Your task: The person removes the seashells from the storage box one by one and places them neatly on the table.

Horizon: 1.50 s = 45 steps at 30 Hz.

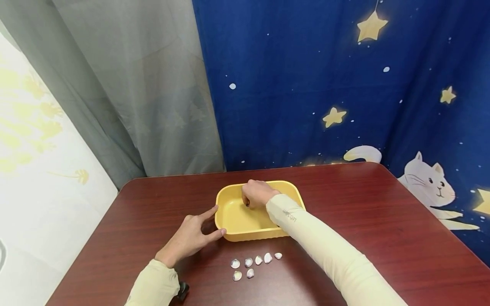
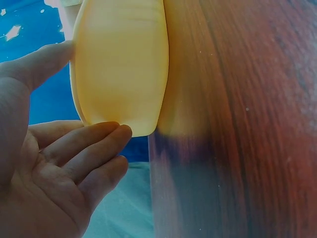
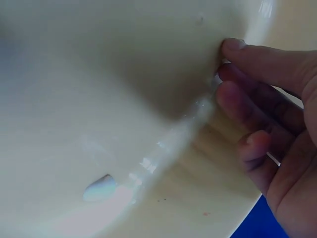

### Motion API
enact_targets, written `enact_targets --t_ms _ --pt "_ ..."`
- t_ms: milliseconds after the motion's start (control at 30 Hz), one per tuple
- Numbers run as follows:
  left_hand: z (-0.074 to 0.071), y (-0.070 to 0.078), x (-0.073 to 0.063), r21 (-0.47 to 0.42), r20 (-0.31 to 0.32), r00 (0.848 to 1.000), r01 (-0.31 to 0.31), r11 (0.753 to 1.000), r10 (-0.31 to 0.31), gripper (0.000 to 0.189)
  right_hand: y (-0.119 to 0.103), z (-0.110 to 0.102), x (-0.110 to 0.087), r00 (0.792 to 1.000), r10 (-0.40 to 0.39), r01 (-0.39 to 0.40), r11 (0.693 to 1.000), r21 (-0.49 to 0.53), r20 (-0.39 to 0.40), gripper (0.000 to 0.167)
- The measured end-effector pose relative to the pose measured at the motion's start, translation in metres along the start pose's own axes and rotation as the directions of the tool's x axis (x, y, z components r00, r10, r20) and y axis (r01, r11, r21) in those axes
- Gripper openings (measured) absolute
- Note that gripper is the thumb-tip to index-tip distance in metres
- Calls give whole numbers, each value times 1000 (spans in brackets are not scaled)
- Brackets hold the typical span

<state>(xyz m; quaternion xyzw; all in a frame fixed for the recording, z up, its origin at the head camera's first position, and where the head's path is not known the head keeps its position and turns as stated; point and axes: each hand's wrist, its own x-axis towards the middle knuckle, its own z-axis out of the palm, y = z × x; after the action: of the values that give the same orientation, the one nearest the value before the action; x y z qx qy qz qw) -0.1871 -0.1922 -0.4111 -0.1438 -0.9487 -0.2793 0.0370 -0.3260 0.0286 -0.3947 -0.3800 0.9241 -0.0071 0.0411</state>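
Observation:
A yellow plastic basin stands on the table. My left hand touches its left end, thumb at the near corner and fingers at the rim; the left wrist view shows these fingers fairly straight against the wall. Inside the basin, my right hand reaches down to the floor near the far wall. In the right wrist view, the right hand's thumb and forefinger pinch a small whitish shell, mostly hidden by the fingertips. Another shell lies on the basin floor, close to the wall.
Several small shells lie in two short rows on the dark red table, just in front of the basin. A blue star-patterned curtain and a grey curtain hang behind the table.

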Motion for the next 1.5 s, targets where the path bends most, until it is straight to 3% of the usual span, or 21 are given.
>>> enact_targets --t_ms 367,767,1167,1500 --pt "0 2 1 0 2 1000 -6 1000 6 81 0 -8 -5 999 -27 24 998 52 47 19" --pt "0 2 -1 -6 -10 1000 -5 1000 5 79 -2 -36 -17 995 -72 65 992 104 65 15" --pt "-1 2 0 6 -4 1000 -6 1000 6 80 -7 -65 -39 990 -126 115 980 161 57 12" --pt "1 2 0 -1 4 1000 8 1000 -8 80 -14 -74 -61 984 -177 172 973 153 17 15"
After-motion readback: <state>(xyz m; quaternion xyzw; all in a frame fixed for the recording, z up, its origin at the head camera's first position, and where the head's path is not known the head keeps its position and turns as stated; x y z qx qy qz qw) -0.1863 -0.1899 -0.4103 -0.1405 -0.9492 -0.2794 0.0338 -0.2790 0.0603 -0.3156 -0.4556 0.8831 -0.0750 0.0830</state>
